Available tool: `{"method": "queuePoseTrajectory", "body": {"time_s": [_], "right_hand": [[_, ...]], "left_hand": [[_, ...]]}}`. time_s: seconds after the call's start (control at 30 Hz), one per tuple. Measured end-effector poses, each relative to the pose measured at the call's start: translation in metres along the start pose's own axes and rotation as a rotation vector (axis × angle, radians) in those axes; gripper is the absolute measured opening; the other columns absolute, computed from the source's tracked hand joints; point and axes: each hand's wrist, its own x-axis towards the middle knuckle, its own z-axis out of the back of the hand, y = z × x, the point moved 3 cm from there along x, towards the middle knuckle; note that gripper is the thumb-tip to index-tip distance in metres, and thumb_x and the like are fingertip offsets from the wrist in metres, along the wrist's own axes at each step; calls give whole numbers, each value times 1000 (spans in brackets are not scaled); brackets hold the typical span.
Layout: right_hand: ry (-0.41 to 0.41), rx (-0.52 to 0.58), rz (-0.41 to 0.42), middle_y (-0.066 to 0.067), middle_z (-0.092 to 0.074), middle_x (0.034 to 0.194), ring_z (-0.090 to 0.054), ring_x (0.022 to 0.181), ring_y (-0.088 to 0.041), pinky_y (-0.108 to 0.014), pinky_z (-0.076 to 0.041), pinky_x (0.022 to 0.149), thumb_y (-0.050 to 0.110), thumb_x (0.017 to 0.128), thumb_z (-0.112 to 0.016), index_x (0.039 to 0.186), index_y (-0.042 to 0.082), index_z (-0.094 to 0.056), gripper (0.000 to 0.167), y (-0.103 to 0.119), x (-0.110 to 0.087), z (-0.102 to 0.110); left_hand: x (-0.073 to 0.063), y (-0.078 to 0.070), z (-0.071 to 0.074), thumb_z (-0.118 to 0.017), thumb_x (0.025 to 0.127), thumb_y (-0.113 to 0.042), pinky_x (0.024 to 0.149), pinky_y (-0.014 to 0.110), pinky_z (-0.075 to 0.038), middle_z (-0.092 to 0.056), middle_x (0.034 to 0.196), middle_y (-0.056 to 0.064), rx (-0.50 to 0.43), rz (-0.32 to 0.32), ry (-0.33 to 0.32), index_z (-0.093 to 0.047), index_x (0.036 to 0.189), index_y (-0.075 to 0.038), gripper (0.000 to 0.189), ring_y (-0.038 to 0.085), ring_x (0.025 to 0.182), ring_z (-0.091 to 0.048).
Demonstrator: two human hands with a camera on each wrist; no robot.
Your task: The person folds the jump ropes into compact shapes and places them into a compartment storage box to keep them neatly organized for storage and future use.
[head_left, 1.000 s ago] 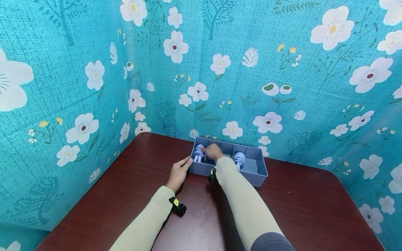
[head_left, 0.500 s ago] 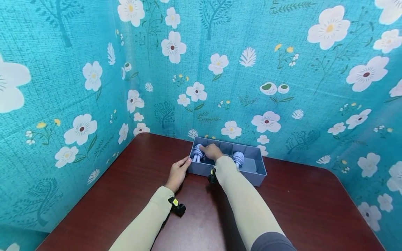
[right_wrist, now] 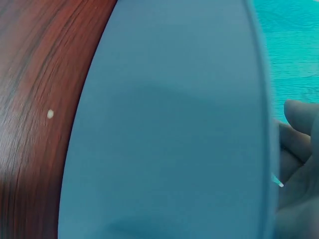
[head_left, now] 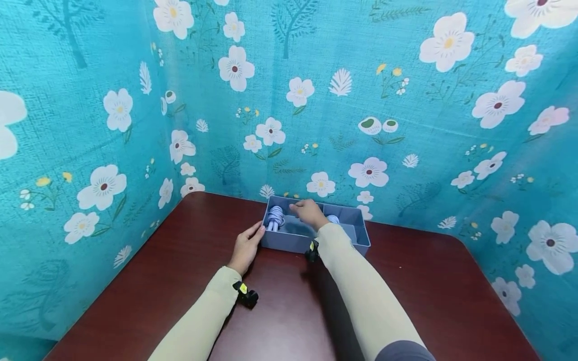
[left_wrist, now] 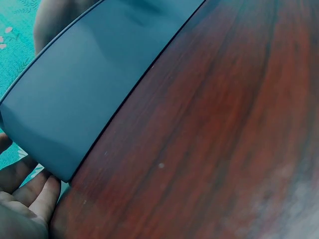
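In the head view a grey-blue divided box (head_left: 289, 243) stands on the table. A coiled pale lilac cable (head_left: 274, 217) lies in its left compartment. A second pale coil (head_left: 333, 219) shows further right, partly hidden behind the right wrist. My left hand (head_left: 244, 249) rests against the box's left end, and the left wrist view shows its fingers (left_wrist: 46, 195) fairly straight at the lower corner. Over the middle of the box is my right hand (head_left: 310, 213), apart from the left coil. Its thumb and fingers are loosely bent, with nothing seen between them in the right wrist view.
The dark red-brown table (head_left: 280, 301) has rounded far corners. Teal flowered cloth (head_left: 271, 100) hangs close behind the box and along the left side. A tiny pale speck (head_left: 400, 267) lies on the table right of the box.
My right hand has moved off the left coil toward the right, over the middle of the box. The left hand stays at the box's end. The head view has shifted slightly.
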Motion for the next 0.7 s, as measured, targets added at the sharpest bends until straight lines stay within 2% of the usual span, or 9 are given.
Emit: {"method": "queuePoseTrajectory", "body": {"time_s": [0.07,0.17,0.37,0.53,0.7], "right_hand": [[-24,12,25,-13,-64,116,-61,100,-27,-41,-50,82,30,102,-50,121,2,-67,37,2,-5,5],[-54,66,35,-7,-63,119,-61,102,-23,-40,-51,85,28,101,-53,124,5,-66,34,5,-12,10],[-70,186,87,-9,-66,114,-63,102,-24,-43,-50,89,26,101,-54,118,5,-69,30,12,-26,10],[-85,239,134,-10,-68,111,-63,102,-27,-46,-50,89,25,101,-54,110,8,-72,26,7,-36,9],[-123,261,159,-9,-70,107,-65,98,-24,-45,-51,87,24,101,-53,108,9,-73,25,3,-49,14]], "left_hand": [[2,1,3,-61,94,-42,108,44,-32,-51,141,4,12,11,-3,-57,138,-18,50,22,135,-39],[5,2,10,-61,95,-40,108,44,-33,-51,141,4,18,16,2,-57,138,-17,48,22,135,-40],[12,-1,29,-57,98,-39,97,43,-45,-56,136,10,-57,5,-12,-57,136,-7,50,26,121,-55],[16,-5,49,-48,102,-34,94,44,-47,-58,131,19,-98,12,7,-53,136,2,50,32,116,-58],[22,-18,74,-45,103,-35,94,43,-47,-60,128,18,-33,16,52,-53,136,0,48,32,113,-61]]}}
